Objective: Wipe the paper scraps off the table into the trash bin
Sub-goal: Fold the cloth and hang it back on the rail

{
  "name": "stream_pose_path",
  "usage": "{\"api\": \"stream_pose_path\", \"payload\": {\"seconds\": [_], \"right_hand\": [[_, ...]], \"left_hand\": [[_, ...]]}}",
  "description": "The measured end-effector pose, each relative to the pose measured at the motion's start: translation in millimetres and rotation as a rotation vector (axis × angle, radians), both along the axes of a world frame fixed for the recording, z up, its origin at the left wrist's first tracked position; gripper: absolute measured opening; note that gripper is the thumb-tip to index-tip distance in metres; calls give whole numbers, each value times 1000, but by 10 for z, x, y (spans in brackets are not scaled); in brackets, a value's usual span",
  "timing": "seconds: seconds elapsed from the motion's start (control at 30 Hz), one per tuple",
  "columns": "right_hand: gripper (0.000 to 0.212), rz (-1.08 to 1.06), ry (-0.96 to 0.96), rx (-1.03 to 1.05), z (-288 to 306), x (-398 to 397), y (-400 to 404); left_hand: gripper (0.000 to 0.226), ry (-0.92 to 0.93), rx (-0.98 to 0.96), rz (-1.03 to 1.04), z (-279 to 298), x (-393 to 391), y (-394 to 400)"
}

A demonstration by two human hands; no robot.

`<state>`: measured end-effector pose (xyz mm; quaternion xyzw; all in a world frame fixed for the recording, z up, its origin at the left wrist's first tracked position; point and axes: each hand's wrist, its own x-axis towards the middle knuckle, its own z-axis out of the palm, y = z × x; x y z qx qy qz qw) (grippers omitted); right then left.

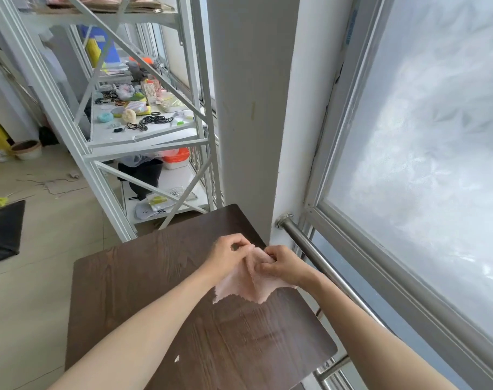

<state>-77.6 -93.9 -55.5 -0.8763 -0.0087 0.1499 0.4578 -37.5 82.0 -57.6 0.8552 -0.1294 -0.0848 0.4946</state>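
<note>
Your left hand [229,254] and right hand [282,263] meet just below the middle of the frame, over the far part of the dark table [144,280]. Between them you hold a pale pink paper [246,285]; its torn lower edge hangs down and seems to touch the tabletop. Your left fingers are curled, thumb and forefinger pinching the paper's top edge. Your right fingers are bent in and pinch the same edge from the other side, with part of the sheet bunched under them. The hands almost touch each other.

One small white scrap [176,358] lies on the table at lower centre, just beside your left forearm and well apart from the paper.

A steel rail [318,257] runs along the table's right side, under the frosted window [425,142]. A white rack [144,125] full of small items fills the upper left.
</note>
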Motion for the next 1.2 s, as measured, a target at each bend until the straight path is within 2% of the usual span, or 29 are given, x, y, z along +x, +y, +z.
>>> {"api": "stream_pose_path", "payload": {"seconds": [0.17,0.3,0.4,0.5,0.57,0.63,0.7,0.77,0.87,0.97,1.03,1.2], "right_hand": [[9,-221,5,-107,95,-45,-471],[15,-458,-13,-119,132,-27,-869],[25,-540,-89,-364,150,39,-977],[31,-511,-394,-704,115,120,-960],[41,-401,-592,-874,64,155,-965],[53,-276,-608,-955,-14,146,-973],[69,-206,-519,-998,-155,101,-967],[51,-163,-435,-1057,-325,58,-955],[23,-226,-415,-985,-507,54,-988],[23,-376,-367,-812,-574,121,-1020],[20,-456,-333,-688,-569,186,-1030],[25,-477,-312,-548,-489,172,-994]], "left_hand": [[16,46,-106,131,-84,151,-365],[18,70,14,59,-139,227,-741],[20,42,152,43,-189,311,-1043],[23,5,285,65,-228,399,-1337],[22,5,332,112,-268,452,-1503],[23,22,366,170,-316,496,-1618],[25,65,375,197,-417,544,-1686],[25,98,327,214,-514,559,-1715],[23,5,228,210,-566,516,-1713],[19,-159,201,97,-544,435,-1698],[16,-172,174,-22,-561,397,-1674],[19,-253,247,-302,-658,449,-1612]]}}
